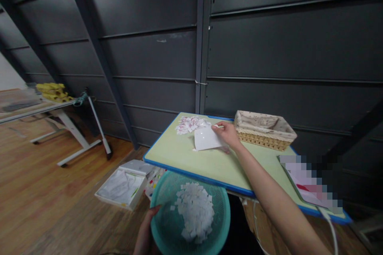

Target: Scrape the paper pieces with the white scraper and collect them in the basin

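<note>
White card (206, 139) lies flat on the pale green table (191, 159), its far edge just short of the heap of paper scraps (191, 124); bare tabletop lies open toward the near blue rim. Card is glossy, one corner curled. Right hand (228, 133) rests on its right edge, fingers closed around it. Wicker basket (263, 129) sits just beside that hand. Left hand (146, 229) grips the rim of the teal bowl (167, 227), held below the table edge, with white scraps (194, 215) inside.
</note>
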The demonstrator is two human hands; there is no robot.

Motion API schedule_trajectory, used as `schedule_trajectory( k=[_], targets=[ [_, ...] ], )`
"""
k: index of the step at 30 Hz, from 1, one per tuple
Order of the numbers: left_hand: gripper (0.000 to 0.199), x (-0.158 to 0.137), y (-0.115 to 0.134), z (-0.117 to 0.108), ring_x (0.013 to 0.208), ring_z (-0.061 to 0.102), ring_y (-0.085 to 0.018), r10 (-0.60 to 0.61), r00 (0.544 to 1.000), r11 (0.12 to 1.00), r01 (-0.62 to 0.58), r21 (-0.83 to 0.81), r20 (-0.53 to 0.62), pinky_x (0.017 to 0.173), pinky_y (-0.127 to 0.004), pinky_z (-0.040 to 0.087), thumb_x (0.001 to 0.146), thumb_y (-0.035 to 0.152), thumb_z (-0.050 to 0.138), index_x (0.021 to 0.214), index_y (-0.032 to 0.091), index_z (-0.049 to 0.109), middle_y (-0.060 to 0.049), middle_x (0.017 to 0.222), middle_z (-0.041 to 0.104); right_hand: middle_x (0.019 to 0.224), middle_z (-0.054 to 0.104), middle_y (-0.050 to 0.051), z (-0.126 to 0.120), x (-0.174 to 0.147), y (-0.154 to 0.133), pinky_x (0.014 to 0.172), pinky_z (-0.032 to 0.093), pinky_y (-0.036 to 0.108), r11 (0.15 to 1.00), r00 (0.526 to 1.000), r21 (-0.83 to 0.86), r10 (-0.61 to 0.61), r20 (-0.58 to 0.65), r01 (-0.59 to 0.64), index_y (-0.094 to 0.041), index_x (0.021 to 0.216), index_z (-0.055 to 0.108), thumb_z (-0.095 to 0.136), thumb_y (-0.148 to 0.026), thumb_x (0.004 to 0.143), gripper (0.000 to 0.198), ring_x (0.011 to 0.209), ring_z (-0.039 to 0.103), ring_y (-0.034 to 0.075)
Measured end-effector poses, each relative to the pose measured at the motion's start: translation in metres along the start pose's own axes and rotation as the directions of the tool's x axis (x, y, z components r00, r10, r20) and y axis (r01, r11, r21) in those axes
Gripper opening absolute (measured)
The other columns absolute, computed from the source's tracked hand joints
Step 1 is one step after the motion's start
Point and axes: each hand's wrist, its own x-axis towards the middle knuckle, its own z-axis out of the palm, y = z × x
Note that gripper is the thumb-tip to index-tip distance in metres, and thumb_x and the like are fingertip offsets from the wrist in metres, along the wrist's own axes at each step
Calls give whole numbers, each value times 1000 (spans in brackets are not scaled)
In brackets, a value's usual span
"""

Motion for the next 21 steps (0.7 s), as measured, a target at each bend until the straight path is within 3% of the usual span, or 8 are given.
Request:
schedule_trajectory(
  k=[9,15,21],
  targets=[
    [55,2,-1,0,81,74,-33,-19,998,999,21,29,-53,84,-47,54,72,21,67,124,6,57,-10,77,80,60,66,4,-1,-4,-2,43,33,23,999,990,46,13,138,-19,-16,80,62,65,-52,66,39,52,57,18],
    [53,0,0,2,82,74,-32,-11,1000,1000,11,15,-21,85,-46,53,72,24,67,122,7,58,-8,70,79,63,67,5,-3,-5,-5,44,35,24,992,993,115,48,111,-60,-17,81,61,66,-54,65,42,53,57,18],
    [42,-7,-1,4,81,74,-33,12,1000,1000,-13,28,4,85,-47,53,71,19,67,111,6,64,-5,56,76,61,66,4,-3,-3,-5,44,34,23,997,999,78,18,38,-21,-17,80,61,65,-54,66,40,52,56,18]
  ],
)
